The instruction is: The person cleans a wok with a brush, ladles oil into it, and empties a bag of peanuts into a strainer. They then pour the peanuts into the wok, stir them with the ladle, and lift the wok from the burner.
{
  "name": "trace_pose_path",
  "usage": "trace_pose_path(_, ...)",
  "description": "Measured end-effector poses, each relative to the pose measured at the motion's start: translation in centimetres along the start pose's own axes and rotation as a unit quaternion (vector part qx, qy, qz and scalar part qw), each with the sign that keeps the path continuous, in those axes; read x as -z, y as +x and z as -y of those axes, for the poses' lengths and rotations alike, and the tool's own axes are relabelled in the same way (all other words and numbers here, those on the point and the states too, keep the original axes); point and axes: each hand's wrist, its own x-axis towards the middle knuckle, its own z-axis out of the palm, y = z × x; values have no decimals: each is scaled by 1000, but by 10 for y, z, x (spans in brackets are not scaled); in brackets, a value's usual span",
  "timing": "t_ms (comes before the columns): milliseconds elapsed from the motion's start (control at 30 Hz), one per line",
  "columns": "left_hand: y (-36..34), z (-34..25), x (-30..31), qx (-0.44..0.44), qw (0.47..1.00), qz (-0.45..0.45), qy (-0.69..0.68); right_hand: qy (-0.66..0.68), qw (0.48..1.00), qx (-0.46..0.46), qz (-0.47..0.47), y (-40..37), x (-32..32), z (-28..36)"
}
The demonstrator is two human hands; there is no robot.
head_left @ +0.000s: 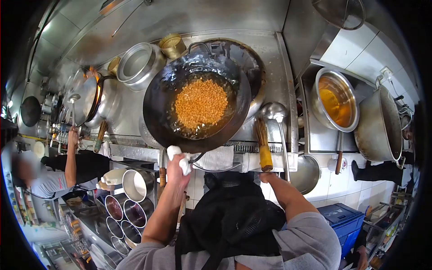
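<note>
A large black wok [155, 96] sits tilted over the stove. In its bottom, small golden-brown pieces [201, 102] lie in bubbling oil. My left hand [178, 170] is closed on the wok's near-side handle through a folded white cloth [176, 154]. Down at the stove's front edge is my right hand [266, 177], just below the yellow-handled bamboo brush [265, 157]; its fingers are hidden. Beside the brush a steel ladle [274, 110] rests bowl up, its long handle pointing toward me.
Metal pots [140, 63] stand behind the wok on the left. A steel bowl of amber liquid [335, 100] and a large stockpot [379, 123] are at the right. At far left, another person [56, 177] holds a ladle near a flaming wok. Several round containers [137, 185] stand lower left.
</note>
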Motion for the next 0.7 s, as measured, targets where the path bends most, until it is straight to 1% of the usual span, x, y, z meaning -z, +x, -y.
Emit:
trace_pose_path(33,-7,-3,10,-1,1000,-10,21,4,1000,6,3,9,-4,2)
trace_pose_path(100,-21,-7,28,-3,999,-8,37,17,992,-76,101,43,-13,-1)
trace_pose_path(133,-27,-8,36,1,999,-26,43,23,981,-116,150,58,-21,-3)
trace_pose_path(167,-29,-10,45,-2,998,-32,48,29,981,-121,151,66,-23,-2)
trace_pose_path(233,-31,-14,60,2,996,-50,67,31,985,-110,129,76,-21,-2)
trace_pose_path(267,-26,-14,78,-11,996,-15,91,35,987,-105,119,79,-18,-1)
trace_pose_path(300,-27,-16,82,-11,995,-14,101,37,988,-102,111,79,-16,0)
trace_pose_path(367,-25,-19,85,-34,992,-40,113,45,990,-92,94,83,-11,2)
trace_pose_path(400,-22,-22,87,-17,992,-38,120,54,991,-91,85,81,-9,2)
trace_pose_path(433,-13,-25,98,3,995,11,98,55,992,-89,74,78,-5,5)
trace_pose_path(500,-4,-26,104,-3,998,7,69,66,993,-86,53,72,-6,6)
trace_pose_path(567,-5,-28,104,13,997,26,78,74,993,-82,36,70,-12,6)
trace_pose_path(633,-8,-30,100,33,997,5,75,79,993,-79,23,67,-21,5)
trace_pose_path(700,-8,-30,97,28,995,12,91,83,993,-80,12,65,-24,3)
